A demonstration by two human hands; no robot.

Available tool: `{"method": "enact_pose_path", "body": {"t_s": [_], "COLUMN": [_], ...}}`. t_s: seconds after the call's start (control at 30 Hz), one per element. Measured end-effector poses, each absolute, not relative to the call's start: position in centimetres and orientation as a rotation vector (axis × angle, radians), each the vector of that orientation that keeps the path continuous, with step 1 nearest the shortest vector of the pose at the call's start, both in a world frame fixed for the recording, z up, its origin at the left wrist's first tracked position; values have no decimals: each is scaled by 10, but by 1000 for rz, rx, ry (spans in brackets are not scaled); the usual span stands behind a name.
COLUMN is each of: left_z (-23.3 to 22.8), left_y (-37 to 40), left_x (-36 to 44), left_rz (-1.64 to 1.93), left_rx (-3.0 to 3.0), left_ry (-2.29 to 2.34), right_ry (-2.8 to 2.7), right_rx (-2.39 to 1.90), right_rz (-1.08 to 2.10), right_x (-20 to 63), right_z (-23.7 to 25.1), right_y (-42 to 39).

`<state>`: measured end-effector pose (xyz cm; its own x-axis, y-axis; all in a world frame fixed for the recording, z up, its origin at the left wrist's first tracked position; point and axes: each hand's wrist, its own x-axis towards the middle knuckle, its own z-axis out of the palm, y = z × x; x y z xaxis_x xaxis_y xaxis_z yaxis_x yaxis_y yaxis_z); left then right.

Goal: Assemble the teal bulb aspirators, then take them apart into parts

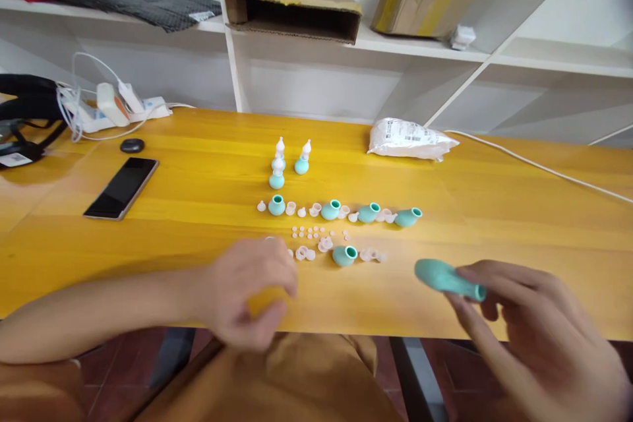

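Right hand grips a teal bulb at the lower right of the frame

The right hand [524,316] pinches the teal bulb [448,279] above the table [494,178] front edge; the left hand [252,297] is curled, contents blurred (cannot tell), beside small white caps [316,237]. More bulbs [368,213] line mid-frame; the white bag [410,140] label is unreadable

Three assembled teal-and-white pieces [277,162] are standing upright at the back of the yellow worktop [198,171]. Five loose teal bulbs are lying on the worktop: four in a row [331,210] and one [345,255] nearer the person. A sixth bulb [448,279] is sitting in the right hand [524,323]. Small whitish caps and rings [316,234] are lying scattered among them (too small and blurred to count). One phone [121,188], one white bag [410,139] and two cardboard boxes [291,8] are resting around.
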<state>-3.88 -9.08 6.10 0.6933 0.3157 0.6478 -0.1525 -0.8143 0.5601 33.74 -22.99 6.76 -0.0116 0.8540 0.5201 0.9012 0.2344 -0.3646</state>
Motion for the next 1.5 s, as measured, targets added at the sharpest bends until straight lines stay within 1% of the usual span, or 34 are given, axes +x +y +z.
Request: {"method": "enact_pose_path", "body": {"t_s": [0.03, 0.1, 0.17, 0.27, 0.43, 0.57, 0.7, 0.8, 0.9, 1.03, 1.1, 1.13, 1.17, 1.27, 1.3, 1.4, 1.5], "left_z": [71, 78, 70, 44, 10, 1, -5, -9, -3, 28, 48, 57, 64, 68, 64, 39, 16], "left_y": [-75, -38, 1, 44, 62, 61, 62, 62, 62, 49, 26, 10, -10, -72, -90, -119, -120], "left_x": [-42, -46, -47, -47, -48, -44, -39, -37, -40, -48, -49, -48, -45, -33, -28, -16, -12], "left_rz": [1141, 1291, 1234, 1058, 854, 758, 758, 868, 1067, 1411, 1543, 1507, 1395, 806, 672, 521, 468], "left_rx": [2357, 2394, 2302, 2130, 2050, 2065, 2094, 2106, 2095, 2087, 2043, 2021, 1979, 1882, 1852, 1726, 1680], "left_ry": [260, 647, 981, 1204, 1195, 1195, 1233, 1209, 1120, 1064, 986, 906, 817, 498, 429, 273, 255], "right_ry": [-1802, -1837, -1900, -1900, -1878, -1884, -1910, -1885, -1809, -1748, -1775, -1807, -1832, -1905, -1941, -1968, -1972], "right_rx": [-1692, -1690, -1717, -1759, -1749, -1722, -1736, -1821, -1897, -1839, -1732, -1635, -1529, -1165, -1110, -989, -952], "right_rz": [-166, -146, -19, 34, 162, 192, 211, 218, 87, -102, -124, -107, -57, 123, 165, 185, 200], "right_x": [348, 364, 373, 379, 379, 375, 370, 368, 365, 349, 331, 320, 306, 264, 250, 221, 210], "right_z": [61, 39, 15, -6, -6, -6, -7, 0, 20, 52, 63, 65, 66, 56, 50, 31, 14], "right_y": [-223, -204, -185, -170, -176, -174, -173, -180, -190, -204, -211, -214, -216, -214, -211, -199, -189]}}
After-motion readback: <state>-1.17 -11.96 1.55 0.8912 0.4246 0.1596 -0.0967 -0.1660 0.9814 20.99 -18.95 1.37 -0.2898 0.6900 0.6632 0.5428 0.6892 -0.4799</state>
